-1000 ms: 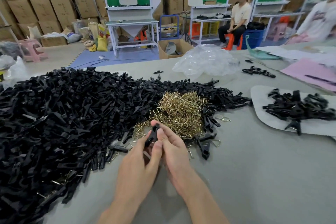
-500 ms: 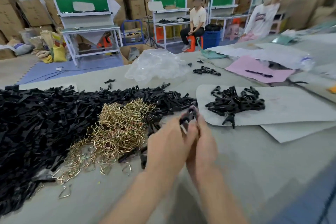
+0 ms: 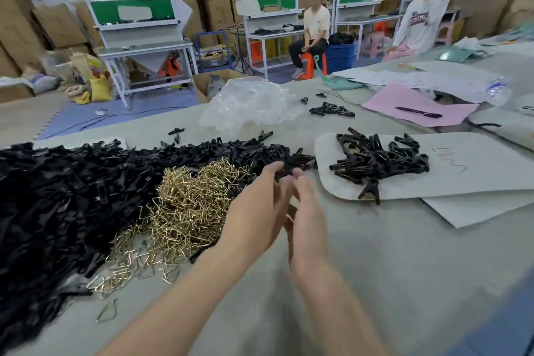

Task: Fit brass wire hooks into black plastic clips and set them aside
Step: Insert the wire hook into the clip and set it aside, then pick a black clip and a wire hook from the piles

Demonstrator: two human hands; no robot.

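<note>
Clips (image 3: 72, 196) look light, stiff and slick, brass hooks (image 3: 196, 199) thin and tangly, best pinched mid-body; left hand (image 3: 254, 211) and right hand (image 3: 306, 222) blur, so their hold is unclear.

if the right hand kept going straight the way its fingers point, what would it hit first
Probably the right-hand end of the loose black clip pile, just beyond the fingertips of the right hand. The finished clips on the white sheet lie off to its right. Blur makes depth uncertain.
</note>
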